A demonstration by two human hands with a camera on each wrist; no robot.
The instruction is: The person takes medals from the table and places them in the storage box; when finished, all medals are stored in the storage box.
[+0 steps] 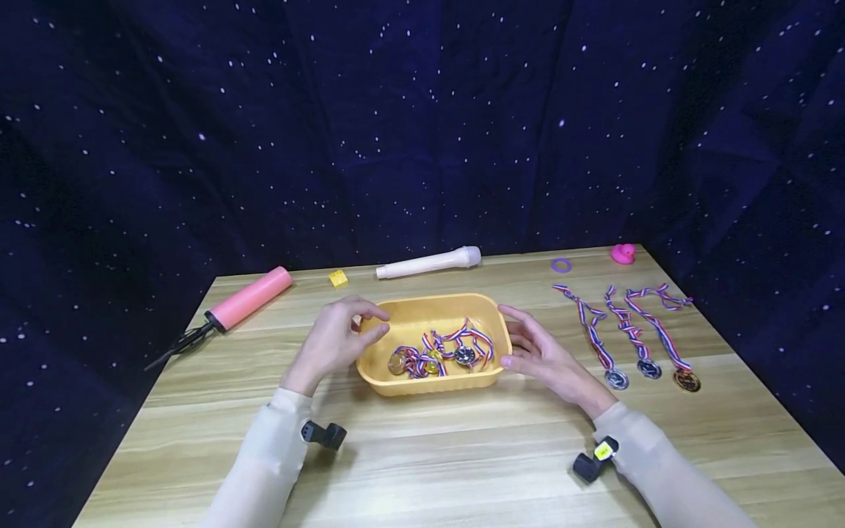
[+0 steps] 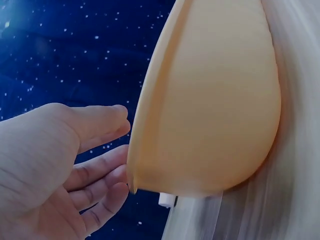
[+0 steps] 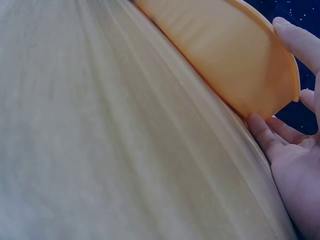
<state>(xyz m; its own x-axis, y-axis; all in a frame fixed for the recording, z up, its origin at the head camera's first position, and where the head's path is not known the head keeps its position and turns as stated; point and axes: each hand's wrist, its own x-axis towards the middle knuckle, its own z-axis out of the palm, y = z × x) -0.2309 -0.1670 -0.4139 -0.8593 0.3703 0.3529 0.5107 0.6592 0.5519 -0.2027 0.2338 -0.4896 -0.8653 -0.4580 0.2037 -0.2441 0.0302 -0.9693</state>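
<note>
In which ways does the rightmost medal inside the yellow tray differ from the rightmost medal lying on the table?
The tray medal looks silver; the table medal looks bronze. The tray medal's ribbon bends closely beside it, while the table medal's ribbon stretches toward the back of the table. Both are round, with red, white and blue striped ribbons.

Between your bench's [image 1: 449,447] left and right edges, short of its back edge, you have an oblong yellow-orange tub [image 1: 419,320] with rounded corners, standing upright, its long sides roughly along that edge; inside lie medals [image 1: 465,356] with tangled red, white and blue ribbons [image 1: 417,364]
</note>
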